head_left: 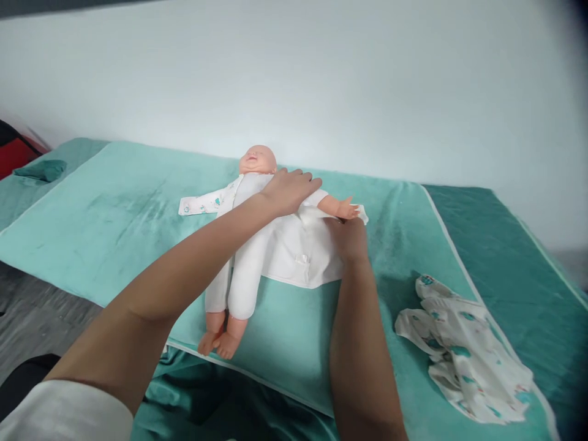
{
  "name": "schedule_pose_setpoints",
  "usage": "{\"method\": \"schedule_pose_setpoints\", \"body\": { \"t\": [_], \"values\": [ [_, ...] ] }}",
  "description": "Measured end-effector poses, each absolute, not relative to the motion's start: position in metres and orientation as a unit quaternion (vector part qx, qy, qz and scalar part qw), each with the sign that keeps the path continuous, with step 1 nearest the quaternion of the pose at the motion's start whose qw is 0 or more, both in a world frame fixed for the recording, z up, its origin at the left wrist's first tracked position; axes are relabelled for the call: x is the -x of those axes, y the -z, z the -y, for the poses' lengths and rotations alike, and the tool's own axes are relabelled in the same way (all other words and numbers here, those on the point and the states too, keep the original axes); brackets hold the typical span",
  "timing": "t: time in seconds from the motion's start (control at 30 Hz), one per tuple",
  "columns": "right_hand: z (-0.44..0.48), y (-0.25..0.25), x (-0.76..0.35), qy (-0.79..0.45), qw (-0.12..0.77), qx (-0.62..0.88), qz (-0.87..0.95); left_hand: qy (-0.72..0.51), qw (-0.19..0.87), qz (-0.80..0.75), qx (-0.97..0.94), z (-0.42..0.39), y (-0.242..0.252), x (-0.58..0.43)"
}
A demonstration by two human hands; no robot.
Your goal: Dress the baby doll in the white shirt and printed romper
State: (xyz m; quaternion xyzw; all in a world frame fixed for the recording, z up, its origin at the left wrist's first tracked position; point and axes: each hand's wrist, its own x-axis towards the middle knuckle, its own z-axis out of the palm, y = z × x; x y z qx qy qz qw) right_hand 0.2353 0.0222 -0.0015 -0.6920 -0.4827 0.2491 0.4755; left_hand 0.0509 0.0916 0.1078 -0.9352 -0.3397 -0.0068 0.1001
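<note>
A baby doll (pixel 243 288) lies face up, its head toward the wall and its bare feet toward me. It wears a white suit. A white baby shirt (pixel 294 263) is spread open under its side; one printed sleeve (pixel 206 203) covers the doll's arm on the left, while the other arm (pixel 337 207) is bare past a short white sleeve. My left hand (pixel 294 191) is curled over the doll's shoulder, thumb hidden. Just below the doll's bare hand, my right hand (pixel 350 236) is closed on the shirt's cloth, its fingers partly hidden.
A light green mat (pixel 133 184) lies over a darker green cover (pixel 496 245) against a white wall (pixel 321 79). Crumpled printed baby clothing (pixel 473 355) lies at the right. A small dark green cloth (pixel 41 170) and something red (pixel 16 156) are at far left.
</note>
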Motion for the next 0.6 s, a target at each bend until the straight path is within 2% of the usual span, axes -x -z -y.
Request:
{"method": "schedule_pose_setpoints", "body": {
  "t": [0.1,0.17,0.4,0.6],
  "values": [
    [-0.022,0.0,-0.236,-0.318,0.6,0.632,0.372,-0.013,0.091,0.327,0.94,-0.089,-0.11,-0.049],
    [-0.021,-0.004,-0.237,-0.384,0.641,0.584,0.317,-0.03,0.083,0.327,0.941,-0.088,-0.111,-0.05],
    [-0.004,-0.033,-0.225,-0.557,0.646,0.417,0.312,-0.075,0.078,0.437,0.893,-0.088,-0.119,-0.059],
    [0.011,-0.044,-0.199,-0.616,0.655,0.341,0.272,-0.09,0.073,0.496,0.86,-0.09,-0.11,-0.075]
  ]
}}
